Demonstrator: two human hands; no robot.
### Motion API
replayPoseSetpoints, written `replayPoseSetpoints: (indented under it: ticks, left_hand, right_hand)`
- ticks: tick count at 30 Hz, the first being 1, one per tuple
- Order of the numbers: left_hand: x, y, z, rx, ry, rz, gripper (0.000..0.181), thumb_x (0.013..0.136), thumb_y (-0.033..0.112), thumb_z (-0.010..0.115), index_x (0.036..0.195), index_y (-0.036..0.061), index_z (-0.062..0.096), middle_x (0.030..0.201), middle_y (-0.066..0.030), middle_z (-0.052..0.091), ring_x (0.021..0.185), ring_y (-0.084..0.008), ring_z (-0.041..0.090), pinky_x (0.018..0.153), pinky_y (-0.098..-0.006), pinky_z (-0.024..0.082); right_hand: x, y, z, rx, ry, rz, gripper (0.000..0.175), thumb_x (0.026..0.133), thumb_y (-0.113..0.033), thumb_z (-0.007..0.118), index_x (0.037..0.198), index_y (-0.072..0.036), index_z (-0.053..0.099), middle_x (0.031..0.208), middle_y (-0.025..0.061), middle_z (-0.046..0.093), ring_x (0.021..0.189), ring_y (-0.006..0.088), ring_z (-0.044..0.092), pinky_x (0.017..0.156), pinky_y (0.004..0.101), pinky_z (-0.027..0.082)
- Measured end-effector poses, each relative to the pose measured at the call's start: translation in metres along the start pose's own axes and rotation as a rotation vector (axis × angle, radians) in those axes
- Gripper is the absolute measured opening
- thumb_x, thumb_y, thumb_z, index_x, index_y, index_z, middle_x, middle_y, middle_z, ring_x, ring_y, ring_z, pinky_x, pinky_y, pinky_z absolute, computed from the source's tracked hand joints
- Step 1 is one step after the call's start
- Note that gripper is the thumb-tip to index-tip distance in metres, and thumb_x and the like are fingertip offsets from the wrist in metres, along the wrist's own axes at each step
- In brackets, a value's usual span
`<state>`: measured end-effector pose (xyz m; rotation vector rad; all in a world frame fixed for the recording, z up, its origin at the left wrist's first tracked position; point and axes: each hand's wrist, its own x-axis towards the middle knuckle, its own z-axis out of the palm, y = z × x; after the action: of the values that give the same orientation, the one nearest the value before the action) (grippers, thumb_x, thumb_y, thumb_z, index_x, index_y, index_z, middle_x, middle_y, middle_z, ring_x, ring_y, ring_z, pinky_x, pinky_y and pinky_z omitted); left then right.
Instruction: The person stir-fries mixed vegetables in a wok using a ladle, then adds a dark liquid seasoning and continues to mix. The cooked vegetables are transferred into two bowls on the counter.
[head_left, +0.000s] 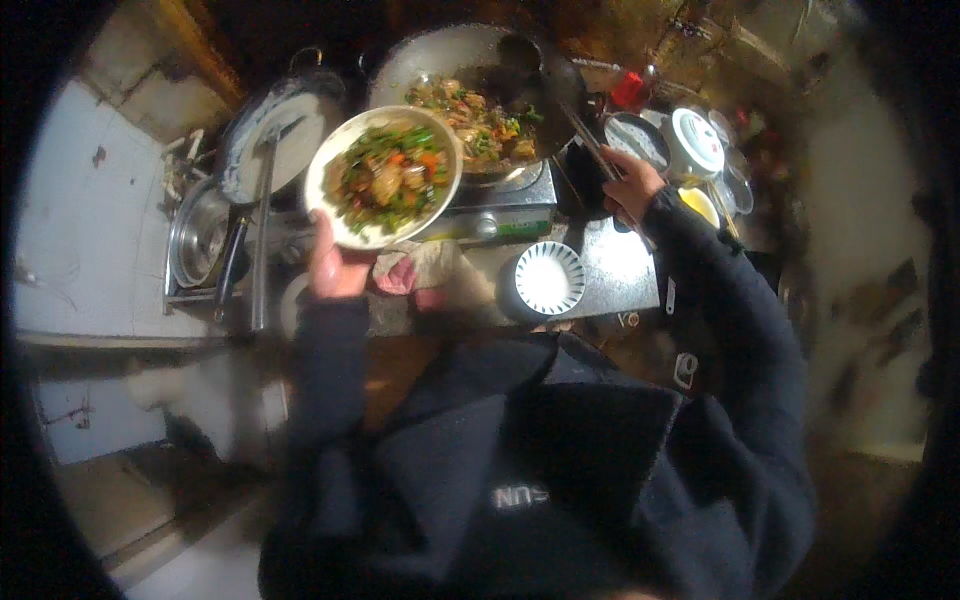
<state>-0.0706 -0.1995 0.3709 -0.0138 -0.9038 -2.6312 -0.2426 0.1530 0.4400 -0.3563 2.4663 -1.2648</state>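
Note:
My left hand (334, 266) grips the lower left rim of a white bowl (315, 169), which is tilted and filled with cooked green vegetables, orange pieces and pale chunks. The bowl is held up at the front left of a large wok (397, 56), overlapping its edge. More of the same sort of food (480, 124) lies in the wok, which sits on a gas stove (517, 199). My right hand (634, 184) is closed around a long, thin utensil handle (589, 142) beside the wok's right edge. The utensil's working end is too dark to make out.
A small blue-patterned bowl (550, 277) stands in front of the stove, near a crumpled cloth (427, 270). Left are a pan (285, 142) with a long metal-handled utensil (264, 232) across it and a metal pot (199, 244). A lidded white container (697, 140) and a yellow-filled bowl (697, 204) stand right.

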Motion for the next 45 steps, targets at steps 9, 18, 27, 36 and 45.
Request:
replayPoseSetpoints:
  ticks: [9, 18, 27, 36, 45]
  left_hand:
    - [-0.038, 0.026, -0.029, 0.131, 0.155, 0.090, 0.063, 0.088, 0.046, 0.048, 0.137, 0.0120, 0.027, 0.138, -0.0081, 0.034, 0.125, -0.0288, 0.035, 0.100, -0.0501, 0.032]
    - [-0.024, 0.028, -0.046, 0.123, 0.194, 0.055, 0.065, 0.086, 0.047, 0.049, 0.137, 0.0130, 0.027, 0.138, -0.0079, 0.035, 0.125, -0.0285, 0.035, 0.100, -0.0504, 0.032]
    - [-0.017, 0.032, -0.040, 0.066, 0.238, 0.052, 0.061, 0.090, 0.042, 0.045, 0.136, 0.0064, 0.027, 0.135, -0.0108, 0.037, 0.123, -0.0281, 0.037, 0.099, -0.0480, 0.033]
    - [-0.016, 0.025, -0.032, 0.083, 0.044, 0.096, 0.061, 0.088, 0.043, 0.049, 0.136, 0.0102, 0.028, 0.136, -0.0083, 0.037, 0.123, -0.0274, 0.038, 0.101, -0.0472, 0.032]
    - [-0.013, 0.024, -0.032, 0.067, -0.053, 0.088, 0.060, 0.088, 0.044, 0.048, 0.135, 0.0111, 0.031, 0.134, -0.0082, 0.039, 0.121, -0.0267, 0.041, 0.099, -0.0471, 0.035]
  right_hand:
    - [0.003, 0.009, 0.000, -0.170, -0.142, -0.285, 0.062, 0.076, 0.003, 0.049, 0.134, -0.015, 0.038, 0.073, 0.0107, 0.061, 0.054, 0.0151, 0.056, 0.047, 0.0277, 0.047]
    - [-0.012, -0.039, -0.003, -0.411, -0.046, -0.056, 0.061, 0.078, -0.002, 0.046, 0.135, -0.015, 0.034, 0.080, 0.0169, 0.063, 0.051, 0.0193, 0.059, 0.044, 0.0314, 0.049]
    - [-0.044, -0.063, 0.005, 0.573, -0.499, 0.258, 0.054, 0.087, -0.011, 0.043, 0.137, -0.008, 0.023, 0.067, 0.0073, 0.053, 0.036, 0.0085, 0.042, 0.032, 0.0229, 0.035]
    - [-0.030, -0.008, 0.059, 1.424, -0.829, 0.185, 0.018, 0.090, -0.009, 0.040, 0.108, -0.004, 0.041, 0.064, 0.0054, 0.052, 0.034, 0.0055, 0.040, 0.027, 0.0174, 0.030]
    - [-0.068, -0.037, 0.045, 1.128, -0.749, 0.006, 0.032, 0.089, -0.011, 0.036, 0.119, -0.002, 0.040, 0.051, -0.0007, 0.043, 0.031, 0.0054, 0.036, 0.029, 0.0195, 0.034]
